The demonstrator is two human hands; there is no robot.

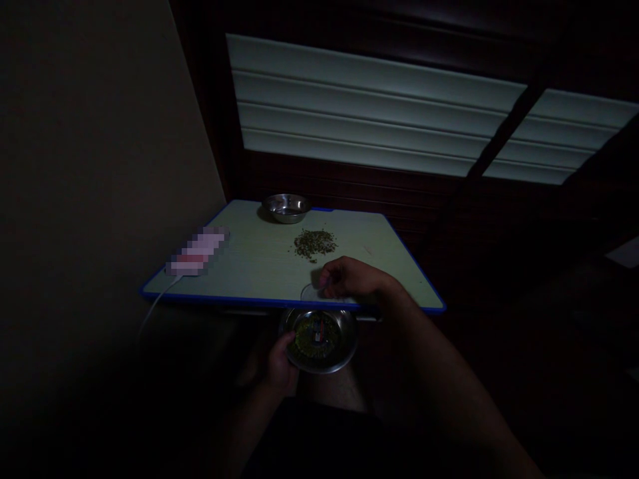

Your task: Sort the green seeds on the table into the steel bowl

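My left hand [282,364] grips the left rim of a shiny metal bowl [344,356], held below the table's front edge over my lap. Small green grains or beans [305,340] lie in the bowl, with a dark, red and white patch in the middle that may be a reflection. Above the table's near edge, my right hand [344,278] has its fingers curled at a clear, round-edged piece [308,293], which looks like thin plastic. Beyond that hand, a loose pile of small brownish-green grains [314,244] is spread on the tabletop.
The pale table [249,266] has a blue rim. A second metal bowl [287,207] stands at its back edge. A blurred-out phone-like object [198,251] with a white cable [158,298] lies at left. A wall [100,133] and dark-framed slatted panels [359,106] stand close by. Light is dim.
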